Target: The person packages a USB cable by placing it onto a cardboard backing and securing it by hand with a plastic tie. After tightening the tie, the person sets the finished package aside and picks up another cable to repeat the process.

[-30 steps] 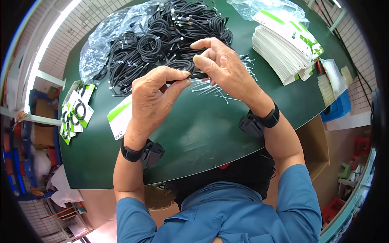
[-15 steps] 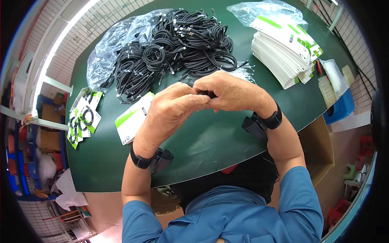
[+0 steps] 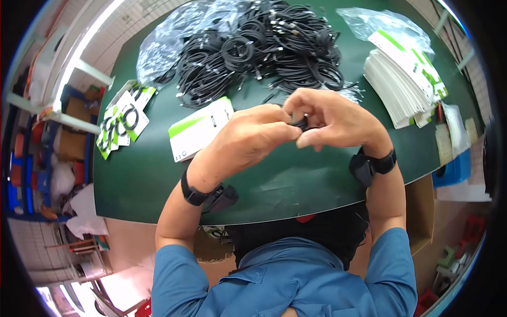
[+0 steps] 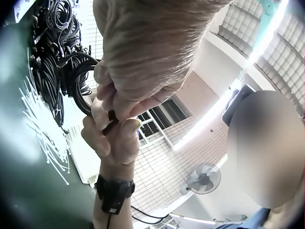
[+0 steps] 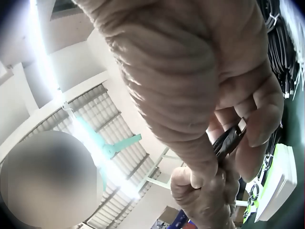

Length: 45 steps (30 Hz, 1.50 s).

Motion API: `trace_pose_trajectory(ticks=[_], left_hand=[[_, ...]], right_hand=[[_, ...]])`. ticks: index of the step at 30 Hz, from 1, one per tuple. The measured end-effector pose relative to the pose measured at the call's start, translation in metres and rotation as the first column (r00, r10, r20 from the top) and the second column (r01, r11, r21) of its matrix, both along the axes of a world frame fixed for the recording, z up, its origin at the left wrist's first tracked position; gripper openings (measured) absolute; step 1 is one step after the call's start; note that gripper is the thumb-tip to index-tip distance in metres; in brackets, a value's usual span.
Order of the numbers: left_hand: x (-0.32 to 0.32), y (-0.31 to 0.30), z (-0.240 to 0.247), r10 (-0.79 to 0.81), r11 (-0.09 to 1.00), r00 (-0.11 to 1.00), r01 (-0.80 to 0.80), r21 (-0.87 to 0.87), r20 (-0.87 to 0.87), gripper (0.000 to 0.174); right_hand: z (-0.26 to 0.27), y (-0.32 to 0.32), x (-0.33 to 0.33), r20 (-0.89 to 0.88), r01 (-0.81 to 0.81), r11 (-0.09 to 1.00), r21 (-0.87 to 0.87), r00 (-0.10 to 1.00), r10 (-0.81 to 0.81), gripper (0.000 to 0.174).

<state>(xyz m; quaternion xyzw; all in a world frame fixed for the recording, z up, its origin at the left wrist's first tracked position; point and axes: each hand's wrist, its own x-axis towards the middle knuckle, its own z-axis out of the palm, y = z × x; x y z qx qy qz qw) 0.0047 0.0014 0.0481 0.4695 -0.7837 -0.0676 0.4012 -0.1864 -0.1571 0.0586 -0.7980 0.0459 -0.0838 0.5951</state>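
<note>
In front of the chest, both hands meet over the table. My left hand (image 3: pixel 245 134) pinches a small black cable (image 3: pixel 301 124) between thumb and fingers. From the other side, my right hand (image 3: pixel 340 119) curls its fingers and thumb round the same cable, fingertips right at the left hand's. A dark bundled stretch of the cable (image 5: pixel 228 142), with a metal-looking tip, shows in the right wrist view; the fingers hide much of it. Just beyond the hands lies a pile of coiled black cables (image 3: pixel 285 45). Left of them rests a stack of white and green cards (image 3: pixel 198 129).
A tall stack of white cards (image 3: pixel 398 87) stands at the right, beside a clear plastic bag (image 3: pixel 388 24). White ties (image 4: pixel 43 129) lie by the pile. Cards with small black coils (image 3: pixel 121 124) sit at the far left of the green table (image 3: pixel 296 185). Another bag (image 3: pixel 163 47) is behind.
One second ago the right hand was raised with its index finger extended; it has come down to the left hand and curled round the cable. The head view has shifted, moving the table items rightward.
</note>
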Motion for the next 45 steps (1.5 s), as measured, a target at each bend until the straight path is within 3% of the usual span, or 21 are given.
trace_pose_trajectory(ticks=[8, 14, 17, 18, 20, 21, 23, 24, 27, 28, 31, 32, 35, 40, 45], left_hand=[[0.013, 0.016, -0.01, -0.036, 0.999, 0.999, 0.036, -0.031, 0.003, 0.027], [0.023, 0.024, -0.018, -0.026, 0.999, 0.994, 0.031, 0.045, -0.11, 0.028], [0.041, 0.018, -0.016, 0.092, 0.984, 0.951, -0.131, -0.117, -0.294, 0.025], [0.05, 0.019, -0.019, 0.099, 0.984, 0.948, -0.138, -0.11, -0.303, 0.025], [0.071, 0.025, -0.027, 0.495, 0.865, 0.775, -0.483, 0.136, -0.394, 0.021], [0.078, 0.027, -0.03, 0.523, 0.849, 0.755, -0.504, 0.159, -0.395, 0.021], [0.096, 0.032, -0.035, 0.676, 0.736, 0.605, -0.524, 0.429, -0.42, 0.018], [0.103, 0.034, -0.04, 0.702, 0.711, 0.581, -0.544, 0.445, -0.413, 0.018], [0.109, 0.032, -0.049, 0.587, 0.804, 0.753, -0.496, 0.329, -0.298, 0.023], [0.108, 0.035, -0.049, 0.597, 0.796, 0.745, -0.505, 0.333, -0.296, 0.023], [0.104, 0.041, -0.046, 0.673, 0.688, 0.699, -0.711, 0.143, 0.241, 0.025], [0.101, 0.041, -0.047, 0.674, 0.687, 0.699, -0.712, 0.144, 0.238, 0.025], [0.091, 0.041, -0.049, 0.701, 0.664, 0.588, -0.744, -0.068, 0.403, 0.032], [0.093, 0.046, -0.051, 0.651, 0.698, 0.661, -0.714, 0.048, 0.372, 0.042], [0.094, 0.051, -0.04, 0.542, 0.76, 0.713, -0.642, 0.103, 0.445, 0.064]], right_hand=[[-0.009, 0.002, 0.006, -0.068, -0.04, 0.987, 0.157, 0.996, 0.052, 0.017], [-0.016, 0.01, 0.015, -0.035, 0.009, 0.991, 0.135, 0.999, -0.005, 0.013], [-0.02, 0.009, 0.015, -0.043, 0.085, 0.979, 0.187, 0.996, -0.078, 0.011], [-0.021, 0.007, 0.016, -0.013, 0.126, 0.983, 0.133, 0.992, -0.125, 0.011], [-0.024, 0.008, 0.019, 0.053, 0.193, 0.981, 0.035, 0.98, -0.194, 0.01], [-0.027, 0.011, 0.02, 0.035, 0.166, 0.985, 0.05, 0.985, -0.168, 0.01], [-0.029, 0.016, 0.021, 0.103, 0.201, 0.975, -0.091, 0.976, -0.192, 0.012], [-0.031, 0.018, 0.024, 0.149, 0.223, 0.961, -0.161, 0.968, -0.2, 0.013], [-0.035, 0.029, 0.029, 0.211, 0.21, 0.957, -0.201, 0.963, -0.167, 0.014], [-0.036, 0.03, 0.03, 0.249, 0.227, 0.946, -0.233, 0.954, -0.168, 0.015], [-0.04, 0.03, 0.031, 0.235, 0.18, 0.938, -0.297, 0.966, -0.111, 0.017], [-0.04, 0.03, 0.031, 0.229, 0.165, 0.929, -0.332, 0.969, -0.09, 0.017], [-0.04, 0.033, 0.033, 0.214, 0.161, 0.914, -0.373, 0.973, -0.084, 0.018], [-0.043, 0.034, 0.034, 0.209, 0.171, 0.908, -0.383, 0.973, -0.095, 0.018], [-0.04, 0.031, 0.032, 0.221, 0.225, 0.914, -0.338, 0.963, -0.156, 0.016]])
